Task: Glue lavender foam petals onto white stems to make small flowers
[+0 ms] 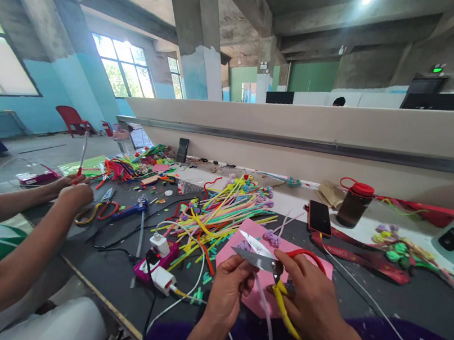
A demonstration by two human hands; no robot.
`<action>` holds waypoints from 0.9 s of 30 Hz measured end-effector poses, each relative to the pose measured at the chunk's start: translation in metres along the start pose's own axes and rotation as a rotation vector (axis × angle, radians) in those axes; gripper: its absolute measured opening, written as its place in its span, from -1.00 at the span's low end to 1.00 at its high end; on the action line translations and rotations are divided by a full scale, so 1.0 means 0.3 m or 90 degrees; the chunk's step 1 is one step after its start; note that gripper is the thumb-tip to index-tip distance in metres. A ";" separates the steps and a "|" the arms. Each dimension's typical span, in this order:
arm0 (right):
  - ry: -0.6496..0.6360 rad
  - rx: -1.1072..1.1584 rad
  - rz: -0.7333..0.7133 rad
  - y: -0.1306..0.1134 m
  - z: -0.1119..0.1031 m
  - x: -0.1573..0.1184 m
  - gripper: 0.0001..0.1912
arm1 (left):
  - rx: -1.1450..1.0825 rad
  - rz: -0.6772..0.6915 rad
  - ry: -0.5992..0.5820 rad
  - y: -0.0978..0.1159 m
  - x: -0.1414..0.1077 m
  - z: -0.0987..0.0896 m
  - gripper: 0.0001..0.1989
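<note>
My right hand (311,290) grips a pair of scissors (264,261) with one red and one yellow handle; the blades are apart and point left. Close to the lower blade, my left hand (229,284) is closed in a pinch on a lilac pipe cleaner (266,323), whose long end hangs down below the fingers. Partly behind the blades is a small lilac curled piece. A second lilac fuzzy piece (271,237) with thin stems lies on the pink sheet (238,234) under my hands.
Several coloured pipe cleaners (225,209) are piled ahead. A purple power strip (157,262) with white chargers and cables sits left of my hands. A phone (319,217) and a red-lidded bottle (355,203) stand at right. A co-worker's hands (74,192) work at left, near other scissors (97,210).
</note>
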State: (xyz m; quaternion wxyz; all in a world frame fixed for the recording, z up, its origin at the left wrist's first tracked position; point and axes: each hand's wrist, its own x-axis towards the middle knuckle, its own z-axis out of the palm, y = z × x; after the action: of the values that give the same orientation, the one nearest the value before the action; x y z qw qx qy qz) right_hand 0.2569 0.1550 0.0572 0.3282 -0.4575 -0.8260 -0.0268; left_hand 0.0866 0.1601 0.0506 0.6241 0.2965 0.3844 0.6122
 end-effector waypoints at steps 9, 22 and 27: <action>0.012 -0.026 -0.022 0.009 0.004 0.000 -0.46 | 0.054 0.028 -0.030 0.002 -0.004 -0.003 -0.82; 0.042 -0.045 -0.051 0.016 0.023 -0.006 -0.46 | 0.070 0.033 -0.031 0.013 -0.005 0.006 -0.81; 0.044 -0.037 -0.053 0.013 0.020 -0.006 -0.47 | 0.071 0.028 -0.021 0.015 -0.005 0.006 -0.80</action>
State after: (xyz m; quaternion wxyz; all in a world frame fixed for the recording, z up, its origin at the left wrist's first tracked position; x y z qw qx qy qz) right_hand 0.2575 0.1578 0.0506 0.3418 -0.4304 -0.8316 -0.0800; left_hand 0.0857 0.1592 0.0553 0.5993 0.3494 0.4008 0.5984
